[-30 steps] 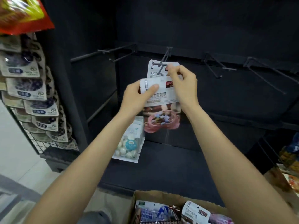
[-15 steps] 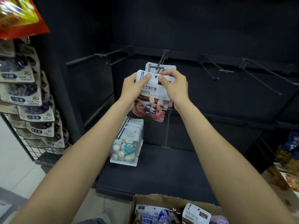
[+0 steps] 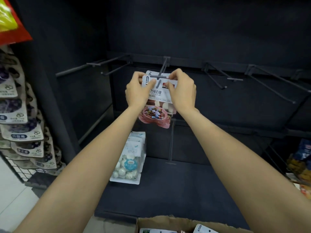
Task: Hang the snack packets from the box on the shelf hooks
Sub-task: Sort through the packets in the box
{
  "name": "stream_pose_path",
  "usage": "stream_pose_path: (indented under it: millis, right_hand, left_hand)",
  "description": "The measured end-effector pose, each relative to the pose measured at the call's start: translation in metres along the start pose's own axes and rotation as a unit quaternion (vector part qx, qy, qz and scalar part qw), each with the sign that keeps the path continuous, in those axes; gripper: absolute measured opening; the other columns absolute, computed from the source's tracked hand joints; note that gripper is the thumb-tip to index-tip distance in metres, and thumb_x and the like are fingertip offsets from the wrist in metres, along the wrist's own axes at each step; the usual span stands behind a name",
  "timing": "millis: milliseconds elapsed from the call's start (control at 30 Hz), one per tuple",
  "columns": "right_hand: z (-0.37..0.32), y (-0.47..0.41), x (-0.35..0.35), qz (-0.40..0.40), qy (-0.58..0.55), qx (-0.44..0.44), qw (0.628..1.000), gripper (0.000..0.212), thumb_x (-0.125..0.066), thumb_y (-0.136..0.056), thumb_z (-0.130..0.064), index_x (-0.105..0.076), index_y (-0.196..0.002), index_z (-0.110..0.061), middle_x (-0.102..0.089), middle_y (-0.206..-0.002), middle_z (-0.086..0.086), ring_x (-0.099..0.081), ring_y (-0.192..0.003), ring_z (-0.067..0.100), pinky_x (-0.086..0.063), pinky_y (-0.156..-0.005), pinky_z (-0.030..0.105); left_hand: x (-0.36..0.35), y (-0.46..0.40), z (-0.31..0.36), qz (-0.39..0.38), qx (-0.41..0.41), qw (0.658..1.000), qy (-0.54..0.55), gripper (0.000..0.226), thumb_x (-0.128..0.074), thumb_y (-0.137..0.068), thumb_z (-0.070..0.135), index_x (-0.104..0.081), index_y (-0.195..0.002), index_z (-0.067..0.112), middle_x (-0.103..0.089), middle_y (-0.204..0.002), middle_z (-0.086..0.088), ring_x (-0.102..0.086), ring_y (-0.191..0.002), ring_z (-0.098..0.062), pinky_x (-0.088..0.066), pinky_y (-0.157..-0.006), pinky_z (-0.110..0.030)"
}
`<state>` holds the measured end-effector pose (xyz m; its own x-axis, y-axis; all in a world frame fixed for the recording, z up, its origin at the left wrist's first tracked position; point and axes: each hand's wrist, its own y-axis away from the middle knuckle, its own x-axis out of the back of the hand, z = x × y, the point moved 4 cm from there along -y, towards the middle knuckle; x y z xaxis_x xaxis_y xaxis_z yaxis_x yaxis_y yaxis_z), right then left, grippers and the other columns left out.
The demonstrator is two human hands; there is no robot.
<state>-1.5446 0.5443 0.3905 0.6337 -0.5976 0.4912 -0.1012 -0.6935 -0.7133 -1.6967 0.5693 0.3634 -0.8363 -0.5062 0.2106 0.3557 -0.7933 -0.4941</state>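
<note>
A white and pink candy packet (image 3: 157,105) is up at the middle shelf hook (image 3: 161,71), its white header against the hook's front crossbar. My left hand (image 3: 137,91) pinches the header's left corner and my right hand (image 3: 182,89) pinches its right corner. The hook's tip shows in front of the header near its hang hole. I cannot tell whether another packet hangs behind it. The cardboard box (image 3: 168,223) with more packets sits at the bottom edge.
Bare hooks stick out at the left (image 3: 94,66) and at the right (image 3: 220,78). White candy bags (image 3: 129,158) hang on a lower hook. A rack of packets (image 3: 21,130) stands at the left; more goods (image 3: 301,162) lie at the right.
Both hands have lifted the packet from below the hook up to its tip, so its header now lies at the crossbar. The view has dropped a little.
</note>
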Motion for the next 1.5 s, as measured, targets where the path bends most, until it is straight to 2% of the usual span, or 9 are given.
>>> stream_pose_path:
  millis: [167, 433, 667, 800, 967, 1133, 1267, 1367, 1500]
  right_hand:
    - [0.013, -0.019, -0.021, -0.012, 0.094, 0.019, 0.995, 0.01, -0.054, -0.089, -0.007, -0.058, -0.098, -0.007, -0.049, -0.109, 0.007, -0.049, -0.097, 0.025, -0.044, -0.07, 0.036]
    - [0.024, 0.013, -0.028, -0.05, 0.145, 0.084, 0.985, 0.034, -0.06, -0.087, -0.012, -0.06, -0.12, -0.007, -0.037, -0.145, 0.013, -0.033, -0.133, 0.03, -0.037, -0.098, 0.039]
    - [0.057, 0.157, 0.03, -0.123, 0.068, 0.176, 0.974, 0.033, -0.048, -0.091, -0.014, -0.061, -0.121, -0.011, -0.066, -0.104, 0.005, -0.06, -0.094, 0.025, -0.046, -0.082, 0.036]
    - [0.098, 0.265, 0.06, -0.285, 0.1, 0.092, 0.949, 0.024, -0.052, -0.089, -0.016, -0.068, -0.107, -0.017, -0.072, -0.085, 0.004, -0.067, -0.075, 0.029, -0.049, -0.058, 0.033]
    - [0.171, 0.38, 0.089, -0.487, 0.16, -0.048, 0.857, 0.025, -0.049, -0.096, -0.023, -0.065, -0.115, -0.023, -0.07, -0.108, 0.004, -0.066, -0.092, 0.027, -0.05, -0.074, 0.034]
    - [0.24, 0.457, 0.112, -0.44, 0.136, -0.272, 0.845, 0.023, -0.055, -0.092, -0.01, -0.067, -0.112, -0.013, -0.069, -0.111, 0.009, -0.067, -0.092, 0.025, -0.054, -0.08, 0.031]
    - [0.279, 0.504, 0.122, -0.511, 0.204, -0.383, 0.742, 0.05, -0.056, -0.091, -0.018, -0.042, -0.139, -0.019, -0.033, -0.147, 0.014, -0.028, -0.137, 0.037, -0.031, -0.109, 0.047]
    - [0.295, 0.531, 0.136, -0.584, 0.215, -0.355, 0.698, 0.062, -0.056, -0.09, -0.021, -0.027, -0.145, -0.026, -0.024, -0.151, 0.01, -0.019, -0.139, 0.038, -0.025, -0.11, 0.052]
    - [0.326, 0.546, 0.163, -0.575, 0.226, -0.321, 0.718, 0.055, -0.059, -0.09, -0.02, -0.038, -0.141, -0.026, -0.037, -0.148, -0.001, -0.027, -0.137, 0.027, -0.029, -0.109, 0.043]
  left_hand:
    - [-0.019, -0.029, 0.009, 0.023, -0.065, 0.98, -0.184, 0.034, -0.066, -0.084, 0.039, -0.055, -0.107, 0.017, -0.057, -0.113, -0.001, -0.052, -0.105, -0.02, -0.039, -0.077, -0.031]
    - [-0.025, -0.002, -0.001, 0.062, -0.049, 0.987, -0.137, 0.045, -0.067, -0.082, 0.02, -0.047, -0.122, 0.015, -0.047, -0.127, -0.005, -0.047, -0.115, -0.021, -0.042, -0.086, -0.027]
    - [-0.005, 0.161, -0.044, -0.093, -0.01, 0.996, -0.006, 0.013, -0.058, -0.088, 0.017, -0.059, -0.1, 0.022, -0.063, -0.102, 0.005, -0.059, -0.094, -0.009, -0.049, -0.084, -0.029]
    - [-0.019, 0.263, -0.06, -0.334, -0.047, 0.937, -0.09, 0.012, -0.058, -0.091, 0.02, -0.059, -0.103, 0.022, -0.063, -0.1, 0.009, -0.057, -0.093, -0.002, -0.044, -0.08, -0.018]
    - [-0.041, 0.358, -0.114, -0.528, 0.02, 0.834, -0.159, 0.025, -0.064, -0.087, 0.023, -0.059, -0.112, 0.023, -0.066, -0.104, 0.012, -0.062, -0.095, -0.005, -0.049, -0.085, -0.028]
    - [-0.071, 0.43, -0.174, -0.558, 0.162, 0.782, -0.228, 0.038, -0.064, -0.088, 0.028, -0.054, -0.123, 0.017, -0.063, -0.118, 0.001, -0.061, -0.105, -0.02, -0.047, -0.086, -0.031]
    - [-0.104, 0.463, -0.202, -0.511, 0.217, 0.795, -0.246, 0.046, -0.065, -0.086, 0.037, -0.053, -0.123, 0.012, -0.062, -0.121, -0.007, -0.059, -0.11, -0.026, -0.045, -0.086, -0.032]
    - [-0.128, 0.481, -0.209, -0.478, 0.22, 0.811, -0.255, 0.06, -0.068, -0.084, 0.039, -0.045, -0.131, 0.011, -0.054, -0.128, -0.012, -0.052, -0.117, -0.029, -0.044, -0.093, -0.038]
    - [-0.158, 0.499, -0.221, -0.49, 0.193, 0.789, -0.317, 0.082, -0.069, -0.078, 0.052, -0.034, -0.14, 0.009, -0.045, -0.136, -0.016, -0.039, -0.127, -0.033, -0.035, -0.104, -0.041]
